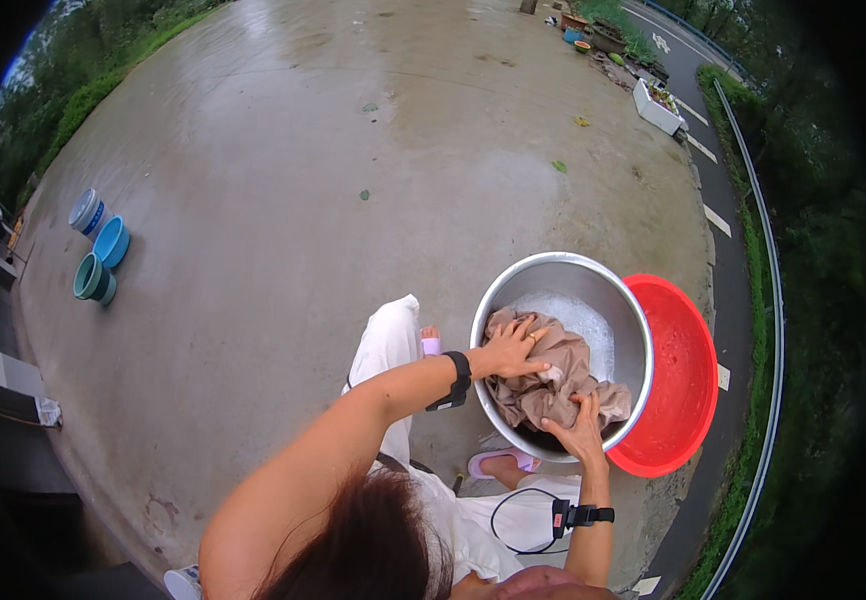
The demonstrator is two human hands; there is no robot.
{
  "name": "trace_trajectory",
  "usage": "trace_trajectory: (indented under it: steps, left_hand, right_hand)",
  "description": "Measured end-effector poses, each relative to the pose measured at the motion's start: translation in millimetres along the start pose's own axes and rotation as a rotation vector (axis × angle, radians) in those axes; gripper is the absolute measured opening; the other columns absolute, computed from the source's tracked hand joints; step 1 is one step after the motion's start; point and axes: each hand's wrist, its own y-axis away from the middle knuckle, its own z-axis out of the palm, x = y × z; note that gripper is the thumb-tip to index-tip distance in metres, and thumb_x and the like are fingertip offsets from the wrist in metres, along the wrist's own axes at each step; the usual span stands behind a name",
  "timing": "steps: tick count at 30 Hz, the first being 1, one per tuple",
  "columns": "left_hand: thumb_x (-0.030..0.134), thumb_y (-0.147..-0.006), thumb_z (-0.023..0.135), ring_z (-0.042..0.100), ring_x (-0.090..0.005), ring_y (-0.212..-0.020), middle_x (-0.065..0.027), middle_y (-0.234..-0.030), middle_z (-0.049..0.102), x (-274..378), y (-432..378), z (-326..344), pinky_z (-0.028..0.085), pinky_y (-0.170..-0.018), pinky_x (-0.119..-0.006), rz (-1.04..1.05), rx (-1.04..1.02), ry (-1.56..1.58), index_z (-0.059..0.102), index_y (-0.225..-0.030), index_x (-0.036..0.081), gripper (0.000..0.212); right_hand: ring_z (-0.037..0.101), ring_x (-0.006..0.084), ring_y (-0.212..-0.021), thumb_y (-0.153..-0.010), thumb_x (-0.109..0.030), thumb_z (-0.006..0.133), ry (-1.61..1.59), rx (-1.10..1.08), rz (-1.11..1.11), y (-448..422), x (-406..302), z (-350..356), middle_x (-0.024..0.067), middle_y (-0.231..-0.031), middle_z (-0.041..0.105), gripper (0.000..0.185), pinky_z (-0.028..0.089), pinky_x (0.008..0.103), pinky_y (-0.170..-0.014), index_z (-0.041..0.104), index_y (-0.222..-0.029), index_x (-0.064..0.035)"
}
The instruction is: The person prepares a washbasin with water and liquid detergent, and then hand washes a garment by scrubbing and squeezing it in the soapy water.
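A large round metal basin (562,261) stands before me, with wet brown cloth (564,360) bunched in its near part and sudsy water (590,322) beyond. My left hand (509,349) is on the upper left of the cloth, fingers spread over a bunch of it and thumb pressed against a fold. Lower right, my right hand (581,431) grips the cloth's near edge between thumb and fingers. The undersides of the folds are hidden. Each wrist wears a black strap with a small device, and a cable loops beside the right one.
A red plastic basin (677,375) sits right of the metal one, partly behind its rim. At the far left stand a white bucket (88,214), a blue basin (112,241) and a green bucket (94,279). A white planter (658,109) and a guardrail (767,225) are at the right.
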Motion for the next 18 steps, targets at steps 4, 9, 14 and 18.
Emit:
trace_trajectory:
  steps: [4,9,14,18]
  left_hand:
    - [0.071,-0.091,0.029,0.013,-0.0524,-0.141,-0.0336,-0.147,0.030,-8,-8,43,0.001,-0.108,-0.070,-0.018,-0.111,-0.303,0.005,-0.155,0.026,0.082]
    - [0.065,-0.095,0.025,0.014,-0.0507,-0.142,-0.0317,-0.148,0.030,-8,-22,40,-0.002,-0.106,-0.072,-0.106,-0.227,-0.314,-0.002,-0.155,0.028,0.076]
    - [0.063,-0.095,0.025,0.012,-0.0494,-0.143,-0.0274,-0.151,0.029,-4,-56,42,-0.002,-0.103,-0.076,-0.193,-0.232,-0.285,0.012,-0.155,0.026,0.072]
    - [0.062,-0.095,0.028,0.015,-0.0483,-0.142,-0.0248,-0.151,0.030,9,-66,38,-0.001,-0.100,-0.079,-0.233,-0.209,-0.231,0.021,-0.153,0.023,0.070]
  right_hand:
    - [0.026,0.0498,-0.137,-0.064,-0.052,0.080,0.155,-0.017,0.089,-32,3,26,0.0369,-0.150,0.012,0.115,0.033,0.0477,-0.109,0.020,-0.149,-0.0024]
    - [0.035,0.0502,-0.133,-0.064,-0.055,0.079,0.203,-0.283,0.278,-85,-16,14,0.0353,-0.151,0.016,0.118,0.036,0.0482,-0.108,0.013,-0.153,-0.0137]
    - [0.033,0.0476,-0.135,-0.066,-0.053,0.080,0.076,-0.261,0.325,-128,34,34,0.0337,-0.150,0.023,0.118,0.034,0.0478,-0.109,0.008,-0.154,-0.0196]
    - [0.036,0.0431,-0.135,-0.068,-0.049,0.080,0.041,-0.150,0.392,-132,41,33,0.0311,-0.148,0.029,0.108,0.035,0.0462,-0.109,0.019,-0.153,-0.0217]
